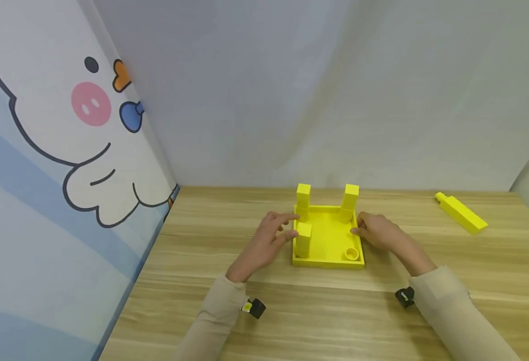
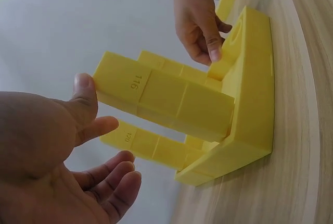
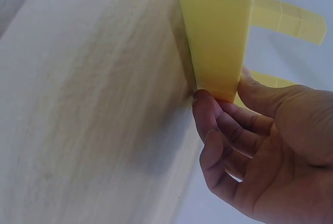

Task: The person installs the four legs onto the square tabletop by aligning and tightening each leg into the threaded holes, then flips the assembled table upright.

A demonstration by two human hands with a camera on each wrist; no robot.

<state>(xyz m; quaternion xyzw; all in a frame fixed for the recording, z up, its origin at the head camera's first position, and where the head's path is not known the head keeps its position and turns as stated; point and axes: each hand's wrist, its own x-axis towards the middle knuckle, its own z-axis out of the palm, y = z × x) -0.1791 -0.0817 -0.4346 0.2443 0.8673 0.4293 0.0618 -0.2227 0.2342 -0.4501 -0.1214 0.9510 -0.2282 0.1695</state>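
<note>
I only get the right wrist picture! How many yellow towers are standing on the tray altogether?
Observer: Three: a near-left tower, a far-left tower and a far-right tower, each at a corner of the tray.
Operator: Ooh, what's at the other corner?
Observer: A round yellow ring with a hollow middle, and no tower standing on it.
Operator: Is there another tower anywhere?
Observer: Yes, a loose tower lies on the table, off to the right of the tray.
</note>
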